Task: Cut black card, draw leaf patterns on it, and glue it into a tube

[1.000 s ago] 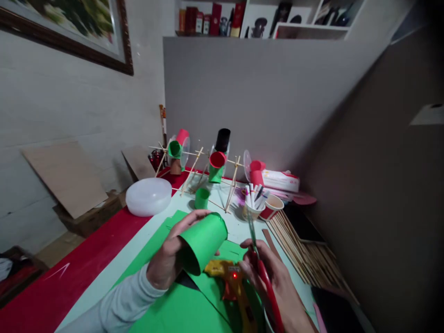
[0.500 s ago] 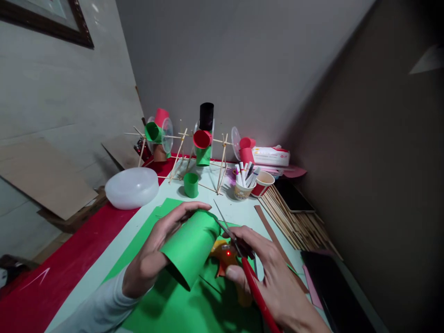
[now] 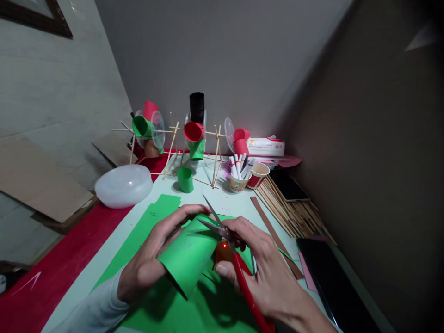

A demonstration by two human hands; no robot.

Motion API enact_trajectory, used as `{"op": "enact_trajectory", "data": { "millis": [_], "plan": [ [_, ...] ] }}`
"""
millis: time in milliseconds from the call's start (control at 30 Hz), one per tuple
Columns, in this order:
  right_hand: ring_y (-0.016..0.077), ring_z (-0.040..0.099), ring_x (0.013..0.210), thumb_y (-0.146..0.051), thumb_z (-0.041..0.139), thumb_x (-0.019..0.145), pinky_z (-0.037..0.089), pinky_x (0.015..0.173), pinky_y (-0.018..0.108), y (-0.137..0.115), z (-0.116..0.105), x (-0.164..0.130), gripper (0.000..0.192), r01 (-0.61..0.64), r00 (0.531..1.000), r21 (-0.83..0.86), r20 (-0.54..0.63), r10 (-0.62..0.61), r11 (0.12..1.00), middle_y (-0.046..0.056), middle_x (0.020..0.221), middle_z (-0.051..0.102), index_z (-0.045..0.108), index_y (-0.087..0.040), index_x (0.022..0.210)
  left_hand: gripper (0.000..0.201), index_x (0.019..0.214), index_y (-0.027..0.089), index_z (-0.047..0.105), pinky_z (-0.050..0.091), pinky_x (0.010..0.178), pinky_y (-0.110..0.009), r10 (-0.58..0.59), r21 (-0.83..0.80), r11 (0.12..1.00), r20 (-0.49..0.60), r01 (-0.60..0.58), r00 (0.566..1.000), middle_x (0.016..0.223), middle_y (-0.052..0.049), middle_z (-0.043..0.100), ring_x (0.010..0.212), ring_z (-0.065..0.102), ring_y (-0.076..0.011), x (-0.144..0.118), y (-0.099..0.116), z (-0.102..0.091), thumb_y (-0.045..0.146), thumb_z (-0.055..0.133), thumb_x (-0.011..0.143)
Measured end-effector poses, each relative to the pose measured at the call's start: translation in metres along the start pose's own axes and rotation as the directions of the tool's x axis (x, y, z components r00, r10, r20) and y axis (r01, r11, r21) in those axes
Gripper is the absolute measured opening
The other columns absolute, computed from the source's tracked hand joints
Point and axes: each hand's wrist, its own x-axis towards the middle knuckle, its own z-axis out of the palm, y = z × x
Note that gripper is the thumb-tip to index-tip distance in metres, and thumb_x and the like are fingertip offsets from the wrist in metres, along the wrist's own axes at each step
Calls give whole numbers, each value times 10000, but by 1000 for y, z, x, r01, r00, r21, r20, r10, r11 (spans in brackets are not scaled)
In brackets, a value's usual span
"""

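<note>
My left hand [image 3: 152, 254] is wrapped round a green paper tube [image 3: 190, 254], which it holds tilted over the table. In my right hand [image 3: 265, 263] is a pair of scissors [image 3: 244, 282] with red handles. Their blades are spread apart at the tube's upper end, one lying across the green paper; whether they cut into it I cannot tell. Under my hands lies green paper [image 3: 138, 247]. A glue gun [image 3: 225, 254] with a lit red light is partly hidden behind the tube and my right hand.
Stick frames [image 3: 217, 157] with coloured paper tubes and clear discs stand at the back. Nearby are a small green tube [image 3: 185, 180], a cup of markers [image 3: 239, 184], a red paper cup [image 3: 258, 175], wooden sticks [image 3: 277, 208], a black phone [image 3: 333, 282] and a translucent bowl [image 3: 124, 186].
The scissors have opened wider, and one blade now crosses the tube's surface. The tube has turned slightly in my left hand. The whole view has shifted a little.
</note>
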Motion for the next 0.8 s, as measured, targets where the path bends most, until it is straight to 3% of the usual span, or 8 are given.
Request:
{"op": "enact_trajectory", "data": {
  "millis": [233, 500, 800],
  "plan": [
    [182, 558, 745, -360, 717, 844, 413, 670, 276, 0, 0, -1, 217, 26, 998, -51, -47, -28, 998, 2, 858, 626, 608, -218, 968, 393, 1201, 281, 701, 512, 1011, -364, 16, 34, 999, 25, -17, 1000, 1291, -50, 676, 1242, 589, -345, 1, -1, -6, 287, 728, 809],
    [141, 524, 641, -322, 744, 810, 399, 605, 236, -1, 0, -1, 192, 14, 998, -90, -61, -20, 996, -31, 758, 607, 599, -218, 881, 316, 1178, 314, 670, 512, 955, -234, 49, 60, 997, 50, -52, 998, 1197, -3, 708, 1161, 643, -235, 7, -1, -8, 309, 702, 864],
    [112, 418, 551, -320, 669, 867, 332, 532, 227, -2, 0, -3, 131, -37, 999, -109, -11, 36, 993, -56, 641, 513, 610, -208, 835, 349, 1177, 221, 626, 523, 943, -305, -3, 68, 998, 47, -1, 999, 1209, -91, 726, 1184, 644, -301, 8, 4, -8, 351, 690, 859]
  ]
}}
